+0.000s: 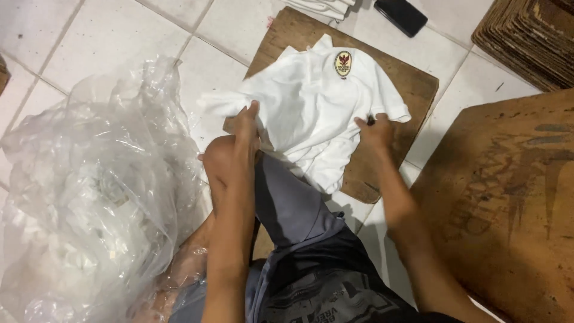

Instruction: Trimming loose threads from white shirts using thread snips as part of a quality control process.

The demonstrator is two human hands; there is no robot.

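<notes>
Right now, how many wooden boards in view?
2. A small wooden board lies on the tiled floor under the white shirt that both hands grip; a larger wooden board sits at right, cut off by the frame. Others may be hidden.

Indoor light, moderately bright, warm-neutral cast. Source seems overhead, slightly toward 12 o'clock: shadows fall toward viewer. Soft dark shadow on floor tiles (353,209) under hanging shirt hem, at 6 o'clock of white shirt (311,107). Shirt nearly overexposed, folds faint. Specular glare in streaks on clear plastic bag (89,179) at 9 o'clock. Slight motion blur at shirt sleeve near left hand (246,122); right hand (375,130) sharper. Dim corners at 1–2 o'clock. Mild wide-angle stretch at edges. Compression softness overall.
</notes>
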